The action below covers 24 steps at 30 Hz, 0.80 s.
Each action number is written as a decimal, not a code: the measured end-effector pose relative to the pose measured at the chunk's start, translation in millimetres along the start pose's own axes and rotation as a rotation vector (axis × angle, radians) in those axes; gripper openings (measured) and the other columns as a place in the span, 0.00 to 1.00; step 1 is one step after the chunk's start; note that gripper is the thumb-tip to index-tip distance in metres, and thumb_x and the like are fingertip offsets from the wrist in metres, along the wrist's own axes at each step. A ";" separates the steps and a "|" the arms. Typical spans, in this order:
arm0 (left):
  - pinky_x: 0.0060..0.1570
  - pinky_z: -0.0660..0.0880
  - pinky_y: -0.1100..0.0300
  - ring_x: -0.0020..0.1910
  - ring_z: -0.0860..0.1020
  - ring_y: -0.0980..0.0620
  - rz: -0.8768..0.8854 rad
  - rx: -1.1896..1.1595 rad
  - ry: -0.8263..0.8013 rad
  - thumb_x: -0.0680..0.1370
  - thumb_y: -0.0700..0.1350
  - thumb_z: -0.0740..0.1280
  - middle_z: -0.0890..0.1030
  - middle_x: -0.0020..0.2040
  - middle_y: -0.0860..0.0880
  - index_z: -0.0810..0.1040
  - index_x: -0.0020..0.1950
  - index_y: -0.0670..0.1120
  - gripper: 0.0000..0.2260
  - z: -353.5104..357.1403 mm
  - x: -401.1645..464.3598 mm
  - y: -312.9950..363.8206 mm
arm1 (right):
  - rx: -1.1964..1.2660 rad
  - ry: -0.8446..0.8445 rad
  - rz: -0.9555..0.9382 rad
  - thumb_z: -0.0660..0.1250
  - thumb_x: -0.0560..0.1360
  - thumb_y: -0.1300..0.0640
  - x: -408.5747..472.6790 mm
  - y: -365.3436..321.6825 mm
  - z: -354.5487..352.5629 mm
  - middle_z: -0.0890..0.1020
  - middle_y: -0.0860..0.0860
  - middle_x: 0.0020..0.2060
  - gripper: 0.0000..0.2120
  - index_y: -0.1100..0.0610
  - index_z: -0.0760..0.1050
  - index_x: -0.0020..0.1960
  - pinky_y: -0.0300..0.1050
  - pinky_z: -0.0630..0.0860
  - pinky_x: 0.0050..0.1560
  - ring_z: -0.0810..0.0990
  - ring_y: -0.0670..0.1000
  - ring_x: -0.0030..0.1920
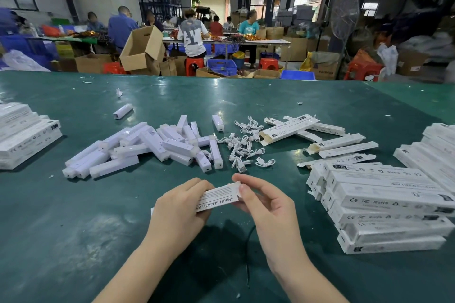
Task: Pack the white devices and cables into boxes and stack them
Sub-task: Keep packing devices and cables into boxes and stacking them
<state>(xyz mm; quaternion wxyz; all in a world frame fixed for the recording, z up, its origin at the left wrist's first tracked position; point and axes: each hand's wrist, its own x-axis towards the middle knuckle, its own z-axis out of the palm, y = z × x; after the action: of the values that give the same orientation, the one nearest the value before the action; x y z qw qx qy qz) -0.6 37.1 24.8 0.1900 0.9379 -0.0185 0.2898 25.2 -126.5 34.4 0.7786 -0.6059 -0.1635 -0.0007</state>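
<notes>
Both hands on one white box (218,196) near the bench's (73,229) front edge: left hand (178,206) wrapped round its body, right hand (264,200) pinching the end flap. Loose devices (147,147) piled mid-bench w/ cables (242,147) just beside, packed stacks (384,206) at the right edge & another stack (24,135) at the left edge.

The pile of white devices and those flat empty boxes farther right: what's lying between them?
A scatter of small white cables lies on the green table between the pile of white devices and the empty boxes, seen in the head view.
</notes>
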 end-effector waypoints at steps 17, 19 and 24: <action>0.28 0.75 0.54 0.33 0.76 0.50 -0.027 -0.017 -0.013 0.66 0.39 0.73 0.77 0.37 0.57 0.79 0.43 0.54 0.12 1.3 -0.5 -1.0 | -0.010 -0.018 0.004 0.70 0.76 0.61 0.2 3.5 -0.8 0.87 0.50 0.44 0.10 0.48 0.84 0.49 0.47 0.81 0.55 0.85 0.48 0.46; 0.29 0.75 0.54 0.33 0.76 0.49 -0.036 -0.018 -0.022 0.66 0.38 0.73 0.78 0.37 0.57 0.79 0.43 0.53 0.12 1.0 -0.4 -1.2 | 0.002 -0.020 -0.003 0.70 0.76 0.62 0.1 3.3 -0.4 0.87 0.49 0.46 0.10 0.48 0.84 0.50 0.46 0.81 0.54 0.85 0.47 0.47; 0.33 0.74 0.52 0.36 0.76 0.47 -0.070 -0.046 -0.055 0.67 0.39 0.71 0.77 0.37 0.55 0.80 0.44 0.52 0.10 2.8 -0.8 0.0 | 0.031 -0.032 -0.035 0.70 0.76 0.62 0.0 3.4 -0.3 0.86 0.49 0.46 0.07 0.52 0.83 0.49 0.39 0.80 0.51 0.85 0.48 0.48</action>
<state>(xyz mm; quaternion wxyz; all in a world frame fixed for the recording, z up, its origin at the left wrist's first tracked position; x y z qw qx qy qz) 0.3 36.0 22.2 0.2209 0.9409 0.0026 0.2566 25.9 -125.9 31.1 0.7849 -0.5908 -0.1867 -0.0022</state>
